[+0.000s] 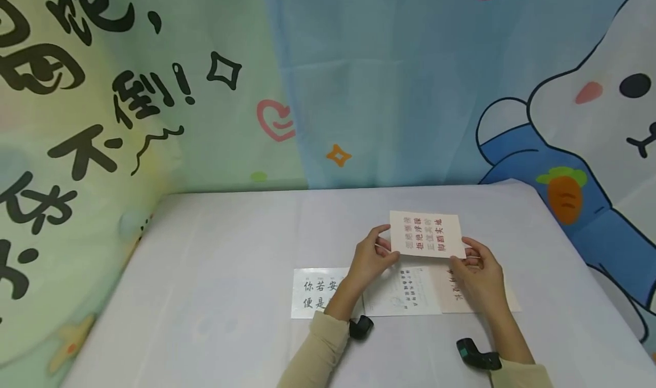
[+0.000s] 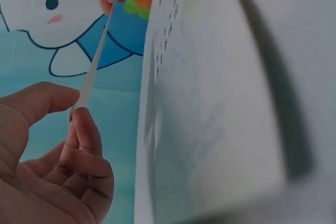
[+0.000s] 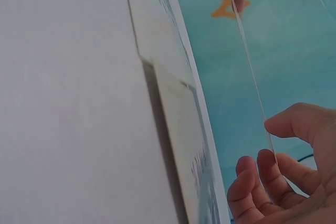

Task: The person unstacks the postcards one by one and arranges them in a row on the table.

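Both hands hold one cream card printed with columns of red and grey Chinese characters, raised above the table. My left hand pinches its left edge between thumb and fingers, and my right hand pinches the lower right corner. Seen edge-on in the left wrist view, the card is a thin pale strip running between the two hands. Below it on the table lie a white card with large black characters, a white sheet with small dark characters and a pinkish card with red characters, partly covered by my hands and forearms.
A white cloth covers the table. Behind it hangs a printed backdrop with black characters on the left and a white cartoon animal in blue on the right. The table's far edge meets this backdrop.
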### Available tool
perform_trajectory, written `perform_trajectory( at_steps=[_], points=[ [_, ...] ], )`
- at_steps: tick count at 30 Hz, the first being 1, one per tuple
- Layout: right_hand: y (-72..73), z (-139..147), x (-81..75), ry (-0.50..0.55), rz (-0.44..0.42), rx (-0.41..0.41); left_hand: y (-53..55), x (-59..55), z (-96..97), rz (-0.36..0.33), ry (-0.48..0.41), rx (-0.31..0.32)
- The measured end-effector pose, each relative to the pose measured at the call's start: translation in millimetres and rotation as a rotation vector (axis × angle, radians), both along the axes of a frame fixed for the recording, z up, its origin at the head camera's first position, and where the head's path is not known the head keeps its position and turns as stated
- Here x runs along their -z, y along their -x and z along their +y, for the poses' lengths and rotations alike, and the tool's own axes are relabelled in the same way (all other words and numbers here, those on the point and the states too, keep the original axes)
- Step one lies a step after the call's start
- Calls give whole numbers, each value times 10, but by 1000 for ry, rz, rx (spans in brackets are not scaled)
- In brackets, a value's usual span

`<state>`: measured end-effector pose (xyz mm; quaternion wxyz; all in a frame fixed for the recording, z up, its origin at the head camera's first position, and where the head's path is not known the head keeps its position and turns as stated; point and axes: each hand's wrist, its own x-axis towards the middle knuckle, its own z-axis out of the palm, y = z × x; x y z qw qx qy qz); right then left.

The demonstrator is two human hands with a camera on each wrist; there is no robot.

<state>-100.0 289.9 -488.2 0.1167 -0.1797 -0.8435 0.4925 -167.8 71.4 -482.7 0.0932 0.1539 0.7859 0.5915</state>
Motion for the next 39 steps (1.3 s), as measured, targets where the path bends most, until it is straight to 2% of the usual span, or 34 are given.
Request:
perform_trajectory(
  at_steps=[10, 18, 29, 39],
  points=[
    [7, -190, -35, 0, 4, -47, -36, 24, -233, 20, 42, -12],
    [28, -316, -15, 2, -16, -34, -63, 6, -382, 28, 51, -16],
    [45, -448, -15, 28, 66, -70, -89, -12, -546, 14, 85, -29],
    [27, -558, -12, 30, 95, -143, -106, -5, -735, 24, 118, -31]
  ],
)
